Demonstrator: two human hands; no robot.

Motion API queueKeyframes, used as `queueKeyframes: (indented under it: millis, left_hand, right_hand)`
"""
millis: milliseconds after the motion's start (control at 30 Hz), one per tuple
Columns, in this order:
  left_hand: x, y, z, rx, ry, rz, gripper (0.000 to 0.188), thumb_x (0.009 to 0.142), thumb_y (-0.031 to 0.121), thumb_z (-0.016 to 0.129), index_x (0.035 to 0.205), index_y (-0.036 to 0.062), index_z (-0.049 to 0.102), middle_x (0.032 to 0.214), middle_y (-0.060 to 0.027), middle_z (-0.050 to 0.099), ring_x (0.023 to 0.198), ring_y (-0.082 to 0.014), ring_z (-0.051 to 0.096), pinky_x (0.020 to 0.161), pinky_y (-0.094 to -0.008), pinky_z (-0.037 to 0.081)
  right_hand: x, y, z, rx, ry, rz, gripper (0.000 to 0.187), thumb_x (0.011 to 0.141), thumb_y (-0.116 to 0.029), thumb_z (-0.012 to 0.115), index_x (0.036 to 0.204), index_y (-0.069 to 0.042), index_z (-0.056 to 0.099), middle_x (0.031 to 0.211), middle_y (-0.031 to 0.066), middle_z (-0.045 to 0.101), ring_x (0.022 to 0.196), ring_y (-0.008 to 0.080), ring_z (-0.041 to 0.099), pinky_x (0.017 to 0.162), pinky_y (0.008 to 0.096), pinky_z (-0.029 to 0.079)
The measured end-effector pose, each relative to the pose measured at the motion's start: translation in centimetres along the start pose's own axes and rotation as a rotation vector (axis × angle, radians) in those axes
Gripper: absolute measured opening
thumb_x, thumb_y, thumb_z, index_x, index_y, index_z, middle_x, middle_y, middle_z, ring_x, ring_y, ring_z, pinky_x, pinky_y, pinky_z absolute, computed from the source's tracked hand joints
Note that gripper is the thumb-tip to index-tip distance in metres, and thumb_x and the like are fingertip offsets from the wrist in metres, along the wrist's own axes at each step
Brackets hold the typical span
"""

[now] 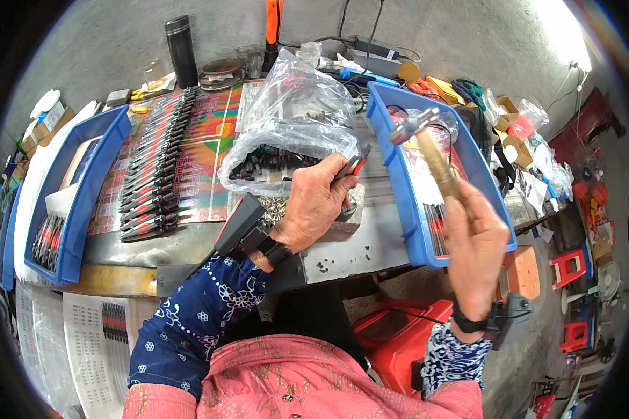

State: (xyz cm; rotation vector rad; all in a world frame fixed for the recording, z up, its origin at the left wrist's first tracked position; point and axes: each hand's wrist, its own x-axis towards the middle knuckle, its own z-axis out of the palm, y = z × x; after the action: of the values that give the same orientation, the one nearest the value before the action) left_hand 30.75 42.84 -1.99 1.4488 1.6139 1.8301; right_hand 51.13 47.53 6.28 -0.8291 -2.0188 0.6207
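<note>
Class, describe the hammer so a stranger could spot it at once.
Find the blue tray to the right of the clear plastic bag. Seen against that tray, the person's right hand grips the hammer. Its crosswise metal head and thick tan handle set it apart from the slim red-and-black pieces in the tray.

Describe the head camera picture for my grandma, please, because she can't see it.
A person's right hand holds up a hammer while the left hand pinches a red-and-black piece. On the workbench are an open plastic bag of black parts, a long row of red-and-black pieces, and a blue tray at each side.
</note>
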Motion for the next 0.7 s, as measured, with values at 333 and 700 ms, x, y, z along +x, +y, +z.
queueKeyframes:
  millis: [333,700]
  left_hand:
    - [0.0,1.8,-1.8,-0.295,0.085,-0.042,0.009,0.092,-0.001,0.058,0.1,-0.0045,0.061,0.081,-0.0054,0.064,0.06,-0.0071,0.056,0.055,-0.0206,0.046]
    - [-5.2,5.5,-6.4,-0.286,-0.038,-0.29,0.017,0.092,0.005,0.061,0.107,-0.0016,0.057,0.081,-0.0074,0.067,0.058,-0.0059,0.056,0.052,-0.0182,0.045]
  right_hand:
    - [-3.8,3.4,6.8,-0.663,0.137,-0.211,0.034,0.082,-0.004,0.06,0.116,0.002,0.058,0.083,0.0168,0.056,0.067,0.0348,0.061,0.056,0.0429,0.05]
    - [-5.5,6.8,10.1,-0.808,0.09,-0.083,0.028,0.087,-0.007,0.058,0.115,-0.003,0.058,0.089,0.0173,0.055,0.067,0.0354,0.061,0.056,0.0433,0.05]
